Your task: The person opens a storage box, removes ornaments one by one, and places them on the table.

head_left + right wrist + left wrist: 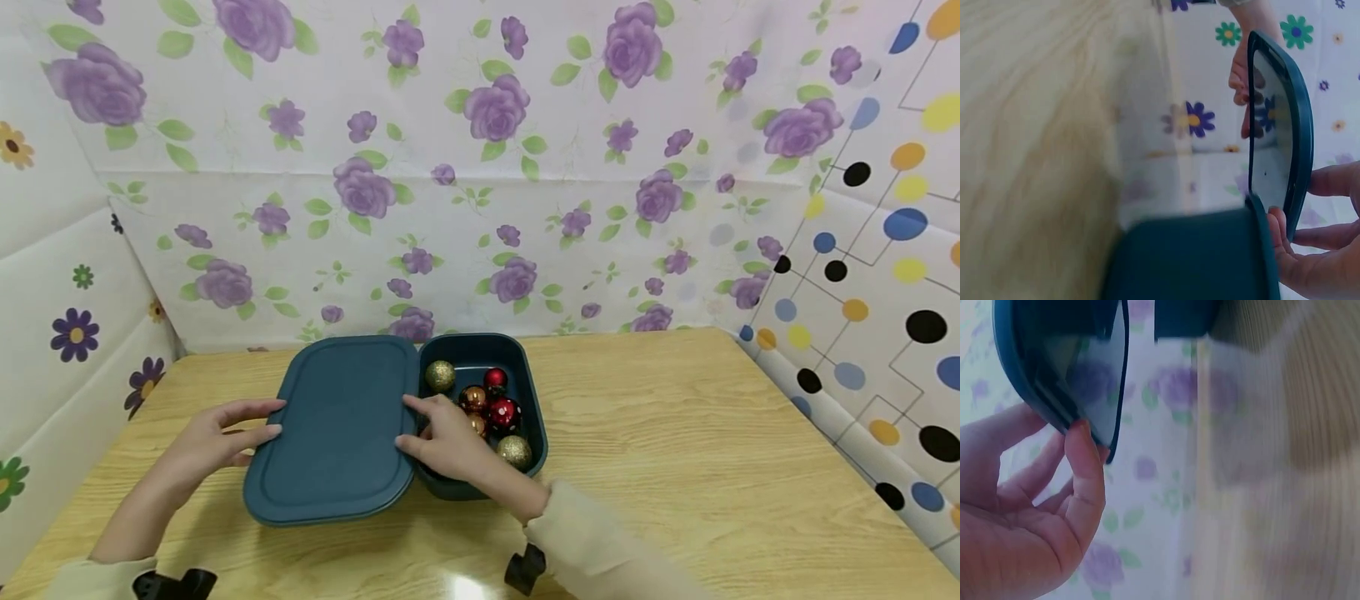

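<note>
A dark teal rectangular lid (337, 425) is held between both hands, just left of a matching box (538, 417). My left hand (195, 446) pinches the lid's left edge. On the opposite edge, beside the box, my right hand (453, 437) pinches the lid and partly covers the box's contents. Inside the box lie several baubles: glittery gold ones (513, 452), shiny copper ones (473, 398) and red ones (504, 412). Both wrist views show the lid (1300, 137) raised above the table, its glossy underside visible.
The box stands on a light wood-grain table (637, 433). Behind it rises a wall covering (450, 250) with purple roses. Patterned coverings also flank the table, with flowers at left and coloured dots (855, 310) at right.
</note>
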The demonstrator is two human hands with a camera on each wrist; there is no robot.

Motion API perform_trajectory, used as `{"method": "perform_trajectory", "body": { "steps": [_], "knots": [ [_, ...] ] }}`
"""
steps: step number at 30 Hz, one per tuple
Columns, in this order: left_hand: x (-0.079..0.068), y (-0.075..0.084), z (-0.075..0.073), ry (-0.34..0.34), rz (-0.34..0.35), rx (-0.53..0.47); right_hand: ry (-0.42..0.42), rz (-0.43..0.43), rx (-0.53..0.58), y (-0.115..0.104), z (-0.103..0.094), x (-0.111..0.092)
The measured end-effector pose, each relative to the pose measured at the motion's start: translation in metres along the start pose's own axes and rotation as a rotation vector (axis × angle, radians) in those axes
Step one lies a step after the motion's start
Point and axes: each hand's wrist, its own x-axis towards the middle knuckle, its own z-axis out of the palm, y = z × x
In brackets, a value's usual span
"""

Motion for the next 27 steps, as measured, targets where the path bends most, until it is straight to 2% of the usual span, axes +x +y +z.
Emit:
{"method": "perform_trajectory", "body": {
  "steps": [6, 10, 19, 27],
  "knots": [
    [-0.003, -0.022, -0.023, -0.023, -0.023, 0.027, 0.03, -0.059, -0.111, -0.015, 0.026, 0.009],
    [-0.002, -0.033, -0.032, -0.049, -0.053, 0.043, 0.038, -0.08, -0.165, -0.022, 0.042, 0.015],
    [0.008, -0.049, -0.037, -0.105, -0.122, 0.143, -0.033, 0.039, -0.172, -0.025, 0.07, 0.024],
    [0.015, -0.055, -0.038, -0.13, -0.11, 0.206, -0.076, 0.116, -0.257, -0.021, 0.084, 0.033]
  ]
}}
